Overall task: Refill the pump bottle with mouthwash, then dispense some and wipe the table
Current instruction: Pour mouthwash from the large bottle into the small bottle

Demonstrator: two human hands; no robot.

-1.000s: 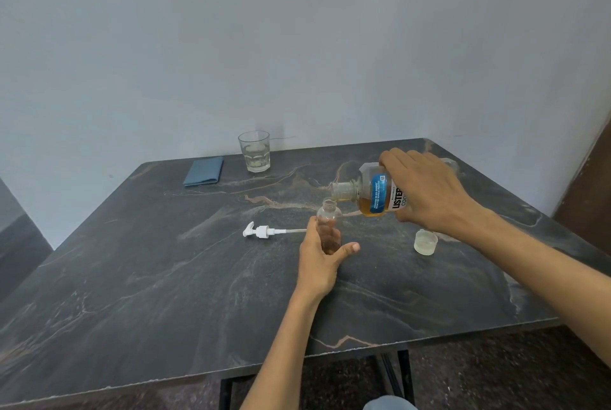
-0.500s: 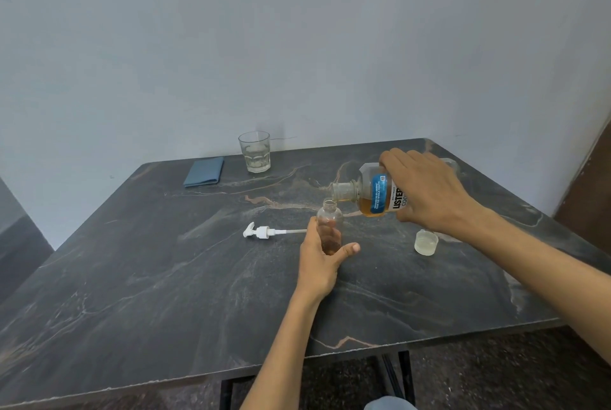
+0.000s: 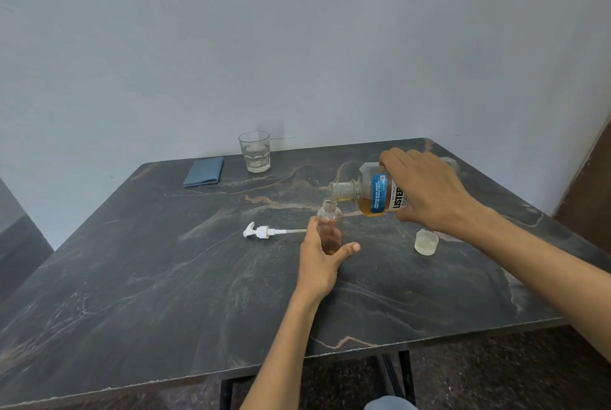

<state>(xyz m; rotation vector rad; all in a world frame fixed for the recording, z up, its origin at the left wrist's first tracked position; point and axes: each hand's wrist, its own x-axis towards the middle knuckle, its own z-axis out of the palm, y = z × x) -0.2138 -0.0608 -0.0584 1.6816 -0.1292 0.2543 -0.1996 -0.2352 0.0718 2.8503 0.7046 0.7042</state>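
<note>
1. Head view, setting: pale grey-blue painted wall (image 3: 297, 46) behind a dark marble-patterned bench (image 3: 165, 294) with rust and white veining; black metal legs show under its near edge.
2. Small clear plastic pump bottle (image 3: 329, 228), pump removed, standing upright near the bench centre; a low level of amber liquid shows at its bottom.
3. Left hand (image 3: 319, 261): grip closed round the lower body of the small bottle, thumb on the right side, fingers curled behind; the heel of the hand is down by the bench.
4. Clear mouthwash bottle with blue-and-white label (image 3: 377, 193), uncapped, tipped on its side with the neck pointing left; its mouth is directly above and just beside the small bottle's open neck. Amber mouthwash pools in the lower part of its body.
5. Right hand (image 3: 426, 191): grip wrapped over the top and rear of the mouthwash bottle, holding it clear of the bench.
6. White pump head with long dip tube (image 3: 264, 231), lying flat, left of the small bottle, tube end toward the left hand.
7. Translucent round cap (image 3: 426, 242), open side up, on the bench below the right forearm.
8. Clear ribbed drinking glass (image 3: 254, 151), upright at the far edge.
9. Folded blue cloth (image 3: 203, 172), flat, just left of the glass.
</note>
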